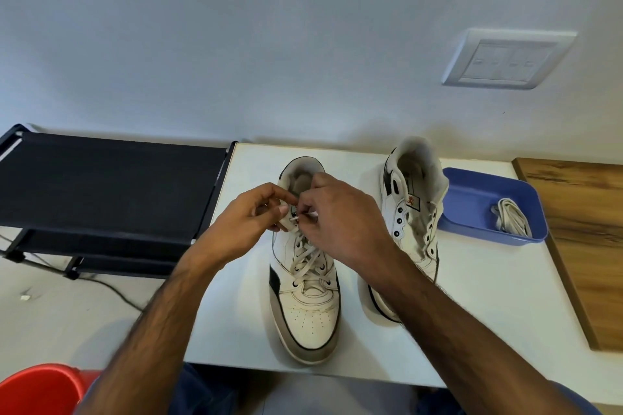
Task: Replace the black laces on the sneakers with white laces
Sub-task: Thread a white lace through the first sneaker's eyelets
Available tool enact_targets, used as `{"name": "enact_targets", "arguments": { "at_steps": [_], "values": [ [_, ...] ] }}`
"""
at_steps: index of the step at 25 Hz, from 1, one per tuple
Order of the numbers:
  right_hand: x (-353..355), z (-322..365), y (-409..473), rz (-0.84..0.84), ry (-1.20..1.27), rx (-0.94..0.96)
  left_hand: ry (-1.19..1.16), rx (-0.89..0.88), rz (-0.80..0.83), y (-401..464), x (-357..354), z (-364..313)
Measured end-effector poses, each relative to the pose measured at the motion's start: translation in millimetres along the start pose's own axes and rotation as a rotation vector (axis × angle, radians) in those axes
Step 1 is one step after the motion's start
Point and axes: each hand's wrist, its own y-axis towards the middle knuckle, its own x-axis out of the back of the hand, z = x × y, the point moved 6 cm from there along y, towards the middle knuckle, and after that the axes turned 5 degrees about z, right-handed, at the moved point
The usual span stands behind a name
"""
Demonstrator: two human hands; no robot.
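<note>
I have the left sneaker point(305, 283) standing toe toward me on the white table point(472, 313), and I will place everything else by it. Its eyelets already carry a white lace point(308, 256), crossed up the front from the toe end to the collar. Both my hands meet just above the top eyelets. My left hand point(247, 224) has its fingers curled in, thumb and forefinger pinched together at the lace by the collar's left side. My right hand point(340, 216) is curled too, its fingertips point(305, 217) nipping the lace end, whose tip pokes out between the two hands (the exact strand each finger holds is too small to tell).

Just to the right of that sneaker stands the right sneaker point(409, 222), also toe toward me, its black-ringed eyelets bare and its tongue pulled open; my right forearm crosses over its toe. Farther right again, touching or nearly touching that second shoe's collar, sits a blue tray point(472, 199) with another white lace bundle point(512, 219) coiled inside. Beyond the tray lies a wooden board point(586, 239). To the left of the laced sneaker, off the table's edge, is a black rack point(111, 185), and near me on that side a red bucket point(37, 391).
</note>
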Motion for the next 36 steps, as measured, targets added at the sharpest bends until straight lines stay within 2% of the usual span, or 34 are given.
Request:
{"name": "enact_targets", "arguments": {
  "at_steps": [5, 9, 13, 16, 19, 24, 28, 32, 36],
  "values": [
    [-0.5, -0.1, 1.2, -0.008, -0.046, -0.024, 0.003, -0.01, 0.004, 0.5, 0.2, 1.6],
    [-4.4, 10.7, 1.6, -0.032, -0.151, 0.029, 0.017, -0.017, -0.001, 0.1, -0.4, -0.2],
    [-5.8, 2.5, 5.2, -0.016, -0.079, 0.005, -0.064, -0.01, 0.035, -4.0, 2.6, 2.9],
    [-12.0, -0.2, 9.2, -0.018, -0.024, -0.042, 0.018, -0.012, 0.047, -4.9, 2.6, 3.5],
    [-18.0, -2.9, 12.6, 0.004, 0.094, -0.082, 0.042, -0.03, 0.011, -5.4, 4.2, 2.4],
    [-16.6, -17.5, 13.6, 0.056, 0.144, -0.162, 0.18, -0.086, -0.064, -7.2, 4.0, -7.5],
    [-18.7, -15.2, 13.6, 0.067, 0.121, -0.155, 0.225, -0.133, -0.087, -8.3, 3.1, -10.6],
    [-23.5, -19.8, 13.4, 0.194, 0.211, -0.153, 0.404, -0.219, -0.08, -9.8, -0.2, -17.0],
    [-18.3, -22.7, 11.8, 0.169, 0.28, -0.153, 0.462, -0.274, -0.048, -10.6, -7.4, -20.0]
  ]
}}
